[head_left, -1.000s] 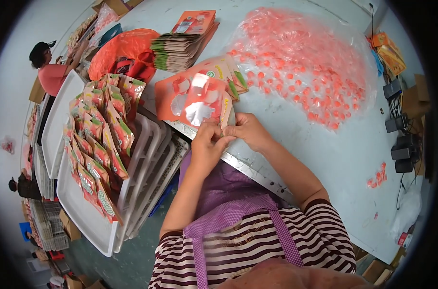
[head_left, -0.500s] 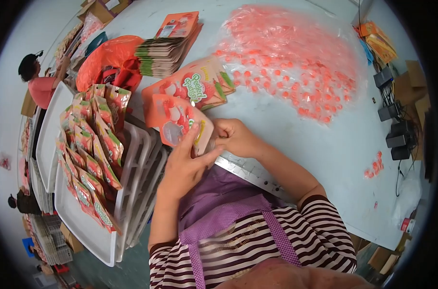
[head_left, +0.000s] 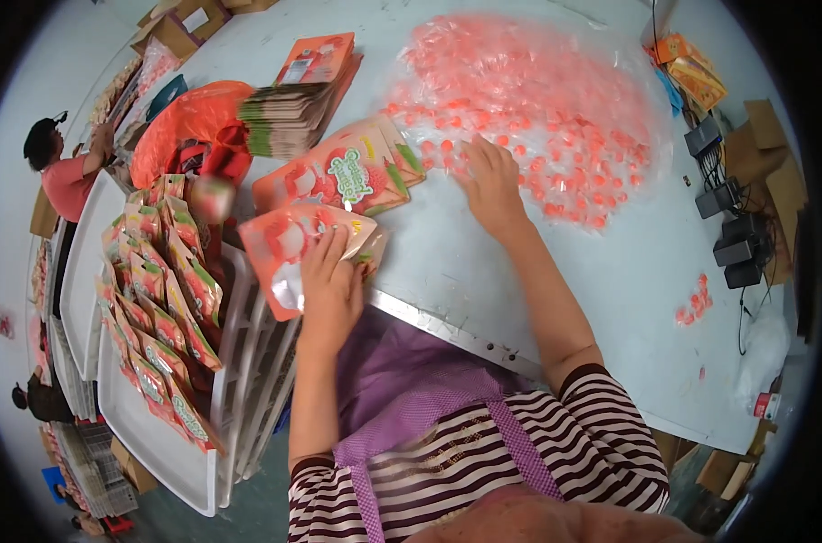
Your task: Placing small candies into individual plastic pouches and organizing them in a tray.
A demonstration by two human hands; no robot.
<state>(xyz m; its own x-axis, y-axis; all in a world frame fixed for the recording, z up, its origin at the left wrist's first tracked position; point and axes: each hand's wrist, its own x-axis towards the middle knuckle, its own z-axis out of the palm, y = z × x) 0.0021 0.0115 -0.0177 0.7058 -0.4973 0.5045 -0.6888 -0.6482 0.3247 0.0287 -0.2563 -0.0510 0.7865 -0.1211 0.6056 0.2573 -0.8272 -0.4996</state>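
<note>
My left hand (head_left: pixel 329 290) grips a printed pink-and-orange pouch (head_left: pixel 270 240) near the table's front edge, fingers over its front and the thumb hidden. The top edge of that pouch gapes a little at its right. Out over the table, my right hand (head_left: pixel 494 185) has its fingers stretched out, with their tips at the near edge of a heap of small clear plastic packets (head_left: pixel 555 136) with red round spots. No packet shows in the right hand. Just behind the held pouch lie several flat matching pouches (head_left: pixel 338 172), overlapping.
Left of me, filled pouches (head_left: pixel 162 299) stand in rows on a white tray (head_left: pixel 148 462) atop stacked trays. Beyond are a red plastic bag (head_left: pixel 189 127) and a pouch stack (head_left: pixel 293 109). Loose red pieces (head_left: pixel 694 303) and black power adapters (head_left: pixel 744 249) are at right. Co-workers stand far left.
My right hand has left the pouch and moved out to the packet heap. My left hand keeps the pouch, which has shifted left and turned. A blurred object now shows above the filled pouches.
</note>
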